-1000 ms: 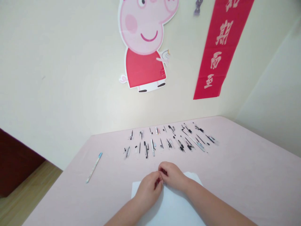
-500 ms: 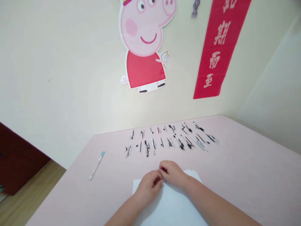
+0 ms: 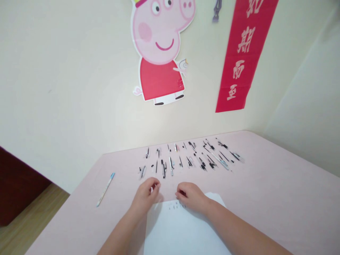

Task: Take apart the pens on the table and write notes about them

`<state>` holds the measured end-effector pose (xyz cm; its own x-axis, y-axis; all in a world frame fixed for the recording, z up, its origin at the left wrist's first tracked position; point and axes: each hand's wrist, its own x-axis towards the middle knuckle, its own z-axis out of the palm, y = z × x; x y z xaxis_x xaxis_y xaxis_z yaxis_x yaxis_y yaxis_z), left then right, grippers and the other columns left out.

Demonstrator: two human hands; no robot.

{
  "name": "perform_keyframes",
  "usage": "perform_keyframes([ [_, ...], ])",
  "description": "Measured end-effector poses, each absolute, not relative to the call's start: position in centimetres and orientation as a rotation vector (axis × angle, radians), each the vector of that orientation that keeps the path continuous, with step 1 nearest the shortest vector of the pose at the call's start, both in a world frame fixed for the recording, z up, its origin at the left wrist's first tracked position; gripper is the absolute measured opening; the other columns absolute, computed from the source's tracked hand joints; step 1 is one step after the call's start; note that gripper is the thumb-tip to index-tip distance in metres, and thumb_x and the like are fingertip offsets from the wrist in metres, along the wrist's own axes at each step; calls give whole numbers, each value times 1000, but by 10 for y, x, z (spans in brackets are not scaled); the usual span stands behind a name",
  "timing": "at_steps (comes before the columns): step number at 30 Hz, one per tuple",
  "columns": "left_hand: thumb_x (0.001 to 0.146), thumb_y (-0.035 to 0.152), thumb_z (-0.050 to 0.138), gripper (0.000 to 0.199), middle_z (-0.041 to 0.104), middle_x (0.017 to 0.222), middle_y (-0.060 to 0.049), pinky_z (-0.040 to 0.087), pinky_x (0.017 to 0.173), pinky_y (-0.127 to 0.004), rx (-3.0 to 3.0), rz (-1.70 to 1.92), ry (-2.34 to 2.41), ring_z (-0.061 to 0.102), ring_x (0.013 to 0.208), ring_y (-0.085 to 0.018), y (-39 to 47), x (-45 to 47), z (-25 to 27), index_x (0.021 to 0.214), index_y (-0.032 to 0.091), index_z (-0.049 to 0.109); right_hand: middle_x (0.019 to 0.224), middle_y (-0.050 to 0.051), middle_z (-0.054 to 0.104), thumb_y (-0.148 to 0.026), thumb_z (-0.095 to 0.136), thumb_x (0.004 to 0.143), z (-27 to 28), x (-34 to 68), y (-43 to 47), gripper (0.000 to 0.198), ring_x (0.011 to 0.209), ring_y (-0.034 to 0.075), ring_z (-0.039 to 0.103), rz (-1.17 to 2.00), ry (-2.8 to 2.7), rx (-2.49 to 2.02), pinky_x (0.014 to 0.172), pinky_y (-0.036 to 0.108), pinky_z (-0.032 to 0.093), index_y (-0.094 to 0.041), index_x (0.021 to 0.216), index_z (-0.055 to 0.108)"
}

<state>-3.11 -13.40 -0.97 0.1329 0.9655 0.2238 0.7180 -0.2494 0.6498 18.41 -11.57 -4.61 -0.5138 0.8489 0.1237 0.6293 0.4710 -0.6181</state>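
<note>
Paper (image 3: 183, 233): flat on the table before the person, its top edge close to both hands; its lower end runs out of view.
Left hand (image 3: 146, 193): just off the paper's upper left corner, fingers curled toward the thumb; whether something small is pinched there, I cannot tell.
Right hand (image 3: 192, 195): at the paper's top edge, seemingly resting on it, fingers bent inward and their tips tucked from sight; whether they grasp anything is hidden.
Specks on the paper (image 3: 174, 207): a small dark cluster near the top edge, partly beside the right fingers; too small to tell loose bits from ink marks.
Handling: light fingertip pinches seem best for work this small; the right hand could steady the sheet with little pressure, so that it neither creases nor slides, and sleeves or wrists are best lifted over the specks.
Pen parts (image 3: 163, 170): two rough rows beyond the hands, mostly black, some see-through; the nearer row begins near the left fingertips.
Containers: the pen parts lie directly on the table (image 3: 265, 198); the clear pieces among them may be barrels or caps, and what they hold is too small to tell.
Blue-ended pen (image 3: 105, 190): by itself, well left of the paper, slanting.
Wall (image 3: 79, 95): behind the table, bearing a pig cutout (image 3: 162, 79) and a red banner (image 3: 236, 78).
</note>
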Motion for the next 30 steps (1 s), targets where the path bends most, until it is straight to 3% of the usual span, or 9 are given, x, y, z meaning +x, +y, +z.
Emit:
perform_keyframes([
  [5, 77, 38, 39, 28, 64, 85, -9, 46, 73, -36, 1962, 1018, 2280, 59, 83, -25, -114, -130, -5, 82, 18, 59, 65, 0, 56, -20, 51, 79, -42, 184, -117, 14, 59, 11, 44, 734, -2305, -1237, 56, 21, 27, -17, 69, 59],
  [12, 80, 32, 35, 40, 61, 97, -19, 39, 89, -42, 1763, 509, 2922, 57, 96, -32, -130, -199, -28, 102, 10, 60, 65, 0, 56, -20, 51, 80, -39, 184, -118, 14, 60, 11, 45, 745, -2305, -1242, 56, 21, 28, -17, 69, 59],
  [16, 82, 35, 33, 46, 61, 98, -20, 40, 86, -42, 1600, 299, 2952, 55, 100, -34, -129, -209, -33, 110, 6, 56, 65, 0, 56, -19, 51, 80, -38, 183, -119, 14, 58, 11, 44, 753, -2298, -1255, 56, 21, 28, -17, 69, 59],
  [26, 82, 49, 32, 53, 61, 92, -17, 41, 83, -39, 1669, 360, 2897, 56, 92, -32, -124, -201, -36, 103, 8, 58, 64, -1, 56, -19, 51, 80, -43, 183, -119, 14, 59, 11, 44, 725, -2303, -1231, 56, 21, 28, -17, 68, 58],
  [30, 83, 43, 32, 45, 59, 91, -17, 42, 78, -39, 1657, 288, 2846, 57, 87, -32, -122, -200, -39, 97, 10, 59, 64, -1, 55, -19, 50, 80, -41, 183, -119, 15, 58, 11, 43, 724, -2313, -1241, 56, 21, 27, -17, 68, 59],
])
